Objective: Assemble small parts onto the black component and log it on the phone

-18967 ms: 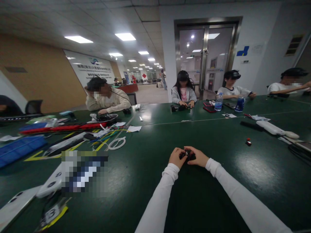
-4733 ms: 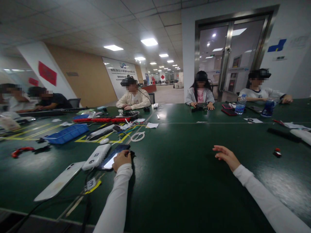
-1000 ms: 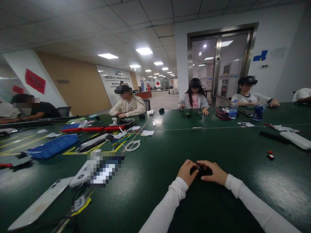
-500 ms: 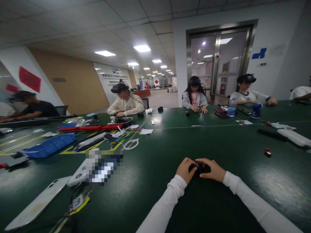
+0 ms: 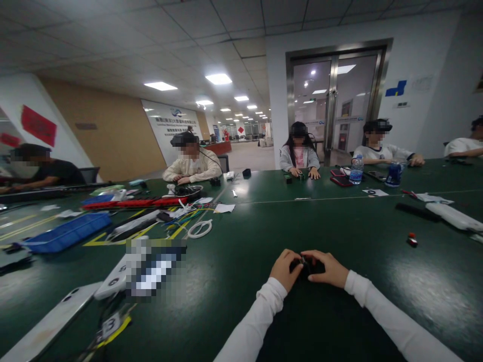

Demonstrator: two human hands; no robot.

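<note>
Over the near part of the green table [image 5: 241, 261], my left hand [image 5: 285, 270] and my right hand [image 5: 330, 270] face each other, fingers curled. Between them is a small black object [image 5: 307, 266], mostly covered by the fingers; its exact kind is too dark and small to make out. Thumb and fingertips of my left hand pinch its left side, where a small light spot shows. My right hand closes around the other side, thumb low and fingers on top. A small red-and-black item [image 5: 412, 240] lies apart, to the right of my hands.
To the left are a blue tray [image 5: 68, 233], a white phone [image 5: 53, 319], a coiled white cable [image 5: 199, 229] and loose wires. A water bottle [image 5: 356, 171] and a blue bottle [image 5: 394, 175] stand at the far right. Several people wearing headsets sit around the table.
The whole view has shifted slightly, so things on the table appear a little further left. My hands keep nearly the same grip on the small black object.
</note>
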